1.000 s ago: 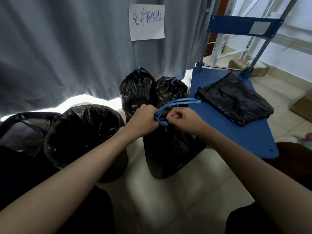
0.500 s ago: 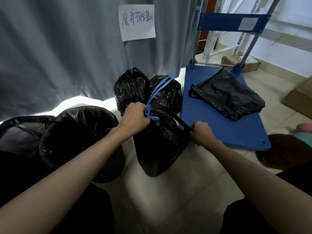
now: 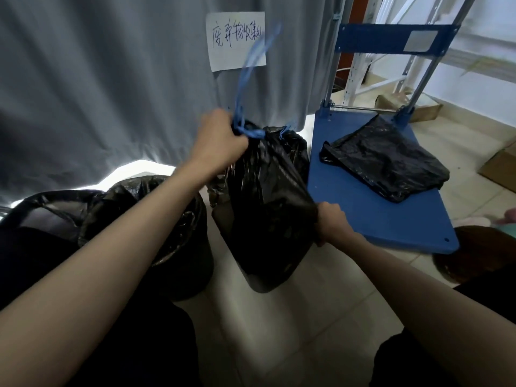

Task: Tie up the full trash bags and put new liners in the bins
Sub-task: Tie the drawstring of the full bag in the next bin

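Observation:
A full black trash bag (image 3: 259, 208) rises out of its dark bin (image 3: 265, 283) in the middle of the floor. My left hand (image 3: 220, 141) grips the bag's gathered neck at the blue drawstring (image 3: 245, 79), whose loop swings up in a blur. My right hand (image 3: 332, 224) grips the bin's rim and the bag's side at the lower right. Another tied black bag (image 3: 293, 141) stands just behind it by the curtain. To the left stands a lined black bin (image 3: 173, 219).
A blue platform cart (image 3: 371, 216) with a flat black bag (image 3: 385, 166) on it stands at the right. A grey curtain (image 3: 111, 79) with a paper sign (image 3: 236, 40) hangs behind. Another black-lined bin (image 3: 42, 210) is far left; cardboard boxes (image 3: 499, 166) lie far right.
My left hand has lifted the bag's neck higher, and the drawstring loop has swung up. My right hand left the drawstring and moved down to the bin's rim.

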The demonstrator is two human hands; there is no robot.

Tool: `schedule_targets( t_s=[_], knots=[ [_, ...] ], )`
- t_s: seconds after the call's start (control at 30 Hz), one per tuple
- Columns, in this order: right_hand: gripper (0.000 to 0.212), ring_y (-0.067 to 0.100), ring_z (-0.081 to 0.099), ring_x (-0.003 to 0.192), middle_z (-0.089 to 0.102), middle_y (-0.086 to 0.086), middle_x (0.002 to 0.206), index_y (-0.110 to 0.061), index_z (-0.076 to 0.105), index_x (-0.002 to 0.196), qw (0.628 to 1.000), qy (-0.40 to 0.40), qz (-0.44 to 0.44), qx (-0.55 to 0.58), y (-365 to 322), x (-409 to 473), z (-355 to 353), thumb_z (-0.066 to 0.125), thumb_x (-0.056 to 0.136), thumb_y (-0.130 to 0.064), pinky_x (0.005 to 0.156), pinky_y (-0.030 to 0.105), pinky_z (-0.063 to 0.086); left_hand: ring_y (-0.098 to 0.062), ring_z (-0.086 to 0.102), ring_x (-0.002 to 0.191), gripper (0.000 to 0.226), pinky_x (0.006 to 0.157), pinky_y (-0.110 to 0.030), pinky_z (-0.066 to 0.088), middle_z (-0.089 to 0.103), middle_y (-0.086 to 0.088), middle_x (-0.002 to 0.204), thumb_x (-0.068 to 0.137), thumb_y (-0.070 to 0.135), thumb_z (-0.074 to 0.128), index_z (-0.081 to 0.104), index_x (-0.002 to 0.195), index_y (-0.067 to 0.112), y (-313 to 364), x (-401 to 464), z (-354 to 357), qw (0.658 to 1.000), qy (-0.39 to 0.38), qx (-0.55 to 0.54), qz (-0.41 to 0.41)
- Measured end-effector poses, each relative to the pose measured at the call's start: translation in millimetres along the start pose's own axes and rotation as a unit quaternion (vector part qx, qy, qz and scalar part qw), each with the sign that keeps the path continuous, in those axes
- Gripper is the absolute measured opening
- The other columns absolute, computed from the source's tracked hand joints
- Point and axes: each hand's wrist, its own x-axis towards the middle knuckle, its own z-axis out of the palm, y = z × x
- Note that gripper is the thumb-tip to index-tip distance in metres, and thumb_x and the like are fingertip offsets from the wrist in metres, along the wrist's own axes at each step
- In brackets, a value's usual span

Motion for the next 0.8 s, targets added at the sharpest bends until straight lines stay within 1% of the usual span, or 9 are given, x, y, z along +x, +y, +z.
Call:
schedule_targets(
  t_s=[0.1,0.17,0.23,0.33,0.4,0.5,0.6,0.7,0.8],
  knots=[
    [0.007,0.032,0.064,0.084,0.063,0.015,0.095,-0.009,0.054,0.083,1.000,0.005,0.013,-0.014,-3,-2,-3,0.057,0.088,-0.006,0.073,0.045,0.058,-0.015,0.063,0.075,0.014,0.053,-0.016,0.036,0.064,0.000,0.072,0.084,0.018,0.064,0.073,0.092,0.011,14,20,-26,0.996,0.071,-0.049,0.011],
    [0.013,0.031,0.059,0.089,0.054,0.010,0.102,-0.014,0.050,0.086,0.999,0.033,0.021,-0.033,-7,-4,-8,0.058,0.090,-0.023,0.075,0.042,0.053,-0.010,0.058,0.073,0.011,0.050,-0.013,0.033,0.059,0.004,0.067,0.082,0.014,0.060,0.070,0.087,0.014,24,29,-41,0.992,0.107,-0.062,0.023],
    [0.017,0.032,0.055,0.092,0.047,0.007,0.107,-0.015,0.050,0.095,0.996,0.086,0.022,0.016,-16,-5,-18,0.055,0.091,-0.031,0.081,0.044,0.049,-0.013,0.061,0.079,0.013,0.055,-0.015,0.033,0.057,0.004,0.067,0.081,0.013,0.056,0.069,0.085,0.015,31,36,-52,0.990,0.125,-0.050,0.031],
    [0.011,0.029,0.053,0.094,0.051,0.008,0.109,-0.015,0.052,0.101,0.965,0.200,-0.009,0.167,-43,-5,-41,0.049,0.092,-0.021,0.084,0.045,0.047,-0.027,0.067,0.091,0.014,0.071,-0.030,0.050,0.069,-0.008,0.080,0.078,0.013,0.053,0.067,0.082,0.014,33,43,-62,0.991,0.124,-0.035,0.037],
    [0.010,0.027,0.054,0.092,0.056,0.012,0.108,-0.012,0.051,0.102,0.931,0.259,-0.046,0.255,-66,-7,-60,0.045,0.094,-0.015,0.079,0.042,0.046,-0.030,0.067,0.092,0.018,0.080,-0.037,0.054,0.071,-0.012,0.086,0.078,0.012,0.052,0.069,0.083,0.010,31,48,-68,0.990,0.133,-0.030,0.039],
    [0.012,0.023,0.054,0.086,0.058,0.010,0.099,-0.016,0.049,0.105,0.880,0.310,-0.101,0.344,-104,-13,-80,0.042,0.095,-0.017,0.073,0.040,0.043,-0.024,0.067,0.084,0.020,0.074,-0.035,0.053,0.068,-0.008,0.079,0.080,0.011,0.053,0.070,0.087,0.006,27,58,-76,0.984,0.167,-0.049,0.039],
    [0.022,0.015,0.052,0.079,0.054,0.002,0.087,-0.018,0.050,0.116,0.849,0.339,-0.173,0.366,-143,-18,-92,0.043,0.095,-0.019,0.066,0.030,0.040,-0.019,0.061,0.079,0.013,0.061,-0.031,0.044,0.063,-0.005,0.079,0.081,0.016,0.053,0.063,0.083,0.009,23,74,-87,0.979,0.190,-0.053,0.046],
    [0.035,0.008,0.047,0.077,0.048,-0.003,0.086,-0.018,0.049,0.127,0.828,0.356,-0.221,0.373,-174,-19,-98,0.040,0.094,-0.008,0.067,0.017,0.038,-0.017,0.053,0.082,0.013,0.060,-0.026,0.036,0.059,-0.004,0.085,0.082,0.023,0.052,0.060,0.087,0.013,16,88,-101,0.975,0.214,-0.040,0.052],
    [0.042,0.012,0.049,0.081,0.052,0.006,0.092,-0.019,0.051,0.127,0.815,0.348,-0.220,0.407,-193,-14,-98,0.035,0.094,0.001,0.078,0.026,0.044,-0.017,0.058,0.078,0.015,0.058,-0.024,0.036,0.060,-0.001,0.082,0.081,0.022,0.053,0.061,0.087,0.011,2,97,-112,0.971,0.234,-0.012,0.044]
  ],
)
